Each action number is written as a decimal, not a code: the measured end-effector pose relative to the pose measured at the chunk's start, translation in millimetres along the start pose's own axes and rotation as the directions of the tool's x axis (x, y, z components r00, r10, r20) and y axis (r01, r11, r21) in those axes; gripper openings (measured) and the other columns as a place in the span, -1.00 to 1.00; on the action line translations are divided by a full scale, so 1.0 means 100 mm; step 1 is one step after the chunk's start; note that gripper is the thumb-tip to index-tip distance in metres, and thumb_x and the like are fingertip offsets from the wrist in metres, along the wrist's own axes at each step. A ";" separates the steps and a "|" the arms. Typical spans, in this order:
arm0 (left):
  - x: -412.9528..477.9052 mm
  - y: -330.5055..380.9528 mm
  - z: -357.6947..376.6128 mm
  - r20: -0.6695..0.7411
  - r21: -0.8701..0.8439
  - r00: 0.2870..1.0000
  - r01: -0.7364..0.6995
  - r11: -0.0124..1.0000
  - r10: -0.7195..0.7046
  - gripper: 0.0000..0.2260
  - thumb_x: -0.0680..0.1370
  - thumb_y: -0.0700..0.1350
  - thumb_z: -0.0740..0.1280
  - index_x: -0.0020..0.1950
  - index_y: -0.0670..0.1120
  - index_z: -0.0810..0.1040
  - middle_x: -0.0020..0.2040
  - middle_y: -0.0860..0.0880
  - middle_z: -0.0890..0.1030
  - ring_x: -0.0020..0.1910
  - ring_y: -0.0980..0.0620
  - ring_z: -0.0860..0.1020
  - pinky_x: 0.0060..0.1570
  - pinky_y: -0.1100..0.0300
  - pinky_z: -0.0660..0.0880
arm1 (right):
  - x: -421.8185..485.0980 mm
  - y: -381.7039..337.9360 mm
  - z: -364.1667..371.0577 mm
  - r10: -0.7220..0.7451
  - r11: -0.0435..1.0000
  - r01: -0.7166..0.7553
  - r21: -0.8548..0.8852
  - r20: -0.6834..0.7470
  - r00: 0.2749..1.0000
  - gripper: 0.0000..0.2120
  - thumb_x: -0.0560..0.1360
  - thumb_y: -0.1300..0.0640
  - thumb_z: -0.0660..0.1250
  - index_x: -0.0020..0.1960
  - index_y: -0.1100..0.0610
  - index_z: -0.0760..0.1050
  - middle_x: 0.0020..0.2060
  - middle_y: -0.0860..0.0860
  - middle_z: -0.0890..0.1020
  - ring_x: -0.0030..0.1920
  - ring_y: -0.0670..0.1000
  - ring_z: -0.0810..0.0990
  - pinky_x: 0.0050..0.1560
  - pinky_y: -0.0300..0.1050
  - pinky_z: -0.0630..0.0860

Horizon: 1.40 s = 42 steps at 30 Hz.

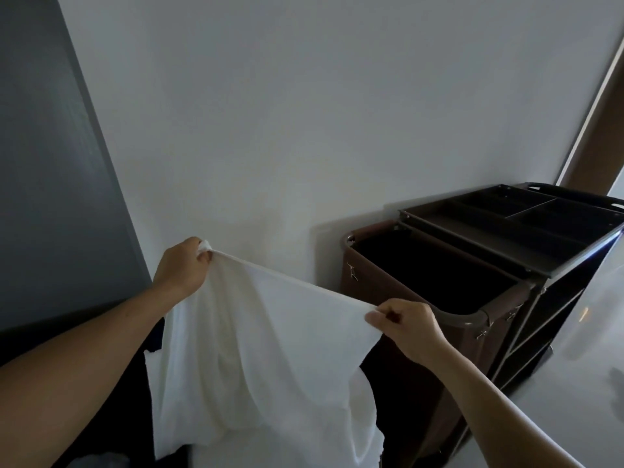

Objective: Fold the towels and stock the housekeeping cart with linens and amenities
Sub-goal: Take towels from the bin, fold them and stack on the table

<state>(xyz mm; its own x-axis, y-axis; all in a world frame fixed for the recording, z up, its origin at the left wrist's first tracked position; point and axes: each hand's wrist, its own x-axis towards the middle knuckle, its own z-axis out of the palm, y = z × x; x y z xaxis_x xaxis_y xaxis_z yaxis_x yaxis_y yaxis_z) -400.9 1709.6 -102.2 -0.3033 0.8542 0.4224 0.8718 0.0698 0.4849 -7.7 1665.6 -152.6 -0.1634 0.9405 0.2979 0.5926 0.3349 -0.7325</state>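
A white towel [256, 352] hangs stretched in the air in front of me, its top edge taut between both hands. My left hand [182, 268] pinches the upper left corner, raised higher. My right hand [408, 327] pinches the upper right corner, lower and nearer. The rest of the towel drapes down in loose folds. The housekeeping cart [526, 251] stands to the right against the wall, with a brown linen bag [368, 285] hanging open on its near end and a dark compartmented top tray [506, 211]. The cart's shelves show only as dark gaps.
A plain white wall [304, 113] fills the background. A dark grey panel [50, 163] runs down the left side. A pale surface [587, 366] lies at the lower right. More white cloth [98, 461] peeks out at the bottom left. A brown door edge [604, 130] sits at the far right.
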 end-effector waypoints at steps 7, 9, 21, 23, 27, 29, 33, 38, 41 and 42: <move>0.00 -0.12 -0.04 0.092 -0.046 0.996 -0.020 0.999 0.024 -0.82 0.62 -0.08 0.30 -0.08 -0.19 0.53 -0.16 -0.09 0.58 -0.18 -0.06 0.49 -0.23 0.12 0.32 | 0.08 0.02 -0.01 0.137 0.966 -0.095 0.242 -0.163 0.977 -0.73 0.51 0.21 0.44 0.11 -0.09 0.53 -0.20 -0.10 0.69 -0.27 -0.14 0.67 -0.20 -0.27 0.59; -0.02 -0.17 -0.06 0.157 -0.096 0.987 -0.027 0.995 0.042 -0.83 0.60 -0.07 0.34 -0.13 -0.14 0.54 -0.21 -0.02 0.57 -0.24 0.02 0.49 -0.29 0.17 0.32 | 0.11 0.05 -0.05 0.228 0.951 -0.186 0.248 -0.151 0.962 -0.77 0.51 0.21 0.44 0.10 -0.03 0.54 -0.15 -0.03 0.69 -0.28 -0.10 0.68 -0.21 -0.24 0.61; -0.50 0.08 -0.01 0.326 -0.564 0.835 0.548 0.618 -0.443 -0.74 0.54 -0.14 0.41 0.11 -0.32 0.58 0.03 -0.28 0.63 0.00 -0.26 0.62 -0.03 -0.05 0.55 | 0.25 -0.20 0.27 0.529 0.784 -0.415 0.462 -0.147 0.836 -0.91 0.45 0.22 0.50 -0.22 0.13 0.65 -0.24 0.07 0.69 -0.27 0.08 0.68 -0.25 -0.08 0.65; -0.68 0.45 0.13 0.303 -0.539 0.887 0.460 0.705 -0.347 -0.76 0.55 -0.10 0.40 -0.04 -0.31 0.61 -0.10 -0.21 0.64 -0.13 -0.12 0.60 -0.06 -0.07 0.56 | 0.31 -0.44 0.50 0.438 0.855 -0.356 0.378 -0.156 0.885 -0.93 0.45 0.16 0.51 -0.19 0.09 0.64 -0.34 0.00 0.68 -0.36 0.00 0.67 -0.32 -0.16 0.62; -1.02 0.98 0.31 0.222 -0.479 0.964 0.236 0.845 -0.144 -0.75 0.55 -0.08 0.36 -0.15 -0.27 0.65 -0.23 -0.13 0.65 -0.23 -0.06 0.56 -0.19 0.06 0.48 | 0.32 -0.87 0.88 0.256 0.941 -0.213 0.263 -0.140 0.956 -0.93 0.40 0.07 0.51 -0.19 0.02 0.63 -0.38 -0.07 0.67 -0.35 -0.08 0.66 -0.22 -0.13 0.62; -1.16 1.04 0.33 0.279 -0.522 0.957 0.224 0.823 -0.084 -0.75 0.56 -0.13 0.31 -0.27 -0.20 0.60 -0.32 -0.03 0.59 -0.30 -0.01 0.50 -0.26 0.13 0.42 | 0.29 -0.95 0.97 0.239 0.942 -0.199 0.270 -0.122 0.963 -0.90 0.39 0.04 0.51 -0.23 -0.04 0.60 -0.37 -0.08 0.67 -0.30 -0.09 0.66 -0.16 -0.11 0.64; -1.27 0.91 0.32 0.428 -0.628 0.903 0.316 0.712 -0.023 -0.72 0.62 -0.13 0.20 -0.21 -0.20 0.56 -0.28 -0.03 0.53 -0.29 0.04 0.43 -0.24 0.13 0.38 | 0.20 -0.92 1.01 0.301 0.880 -0.265 0.394 -0.031 0.953 -0.87 0.42 0.14 0.48 -0.30 0.04 0.67 -0.41 -0.03 0.68 -0.35 -0.03 0.67 -0.14 0.03 0.67; -1.31 0.81 0.32 0.404 -0.519 0.911 0.157 0.840 0.080 -0.66 0.70 -0.02 0.11 -0.10 -0.14 0.57 -0.16 -0.02 0.61 -0.31 0.27 0.46 -0.31 0.45 0.34 | 0.13 -1.01 1.02 0.276 0.841 -0.284 0.461 0.087 0.957 -0.81 0.42 0.24 0.41 -0.31 0.03 0.69 -0.37 0.12 0.68 -0.24 0.20 0.68 -0.07 0.18 0.65; -1.33 0.78 0.28 0.435 -0.558 0.890 0.146 0.817 0.139 -0.65 0.71 0.00 0.06 0.05 -0.13 0.59 0.01 -0.05 0.65 -0.06 0.19 0.55 -0.04 0.34 0.43 | 0.12 -1.01 1.00 0.277 0.785 -0.318 0.532 0.157 0.948 -0.86 0.36 0.21 0.36 -0.27 0.24 0.67 -0.31 0.24 0.67 -0.23 0.19 0.68 0.02 0.25 0.62; -1.32 0.77 0.26 0.459 -0.571 0.873 0.147 0.807 0.166 -0.65 0.71 -0.01 0.06 0.09 -0.11 0.60 0.05 -0.04 0.66 0.04 0.13 0.58 0.07 0.27 0.45 | 0.10 -1.01 1.00 0.271 0.769 -0.329 0.548 0.187 0.944 -0.82 0.32 0.18 0.34 -0.26 0.27 0.66 -0.28 0.26 0.67 -0.20 0.18 0.69 0.05 0.23 0.62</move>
<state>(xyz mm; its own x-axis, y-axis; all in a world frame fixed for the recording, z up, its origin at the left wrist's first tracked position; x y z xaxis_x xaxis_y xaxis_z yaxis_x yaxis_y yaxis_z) -284.0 1615.2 -141.0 0.0572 0.9936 0.0974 0.4396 -0.1127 0.8911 -147.9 1647.2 -136.4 -0.1407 0.9895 -0.0319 0.0770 -0.0212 -0.9968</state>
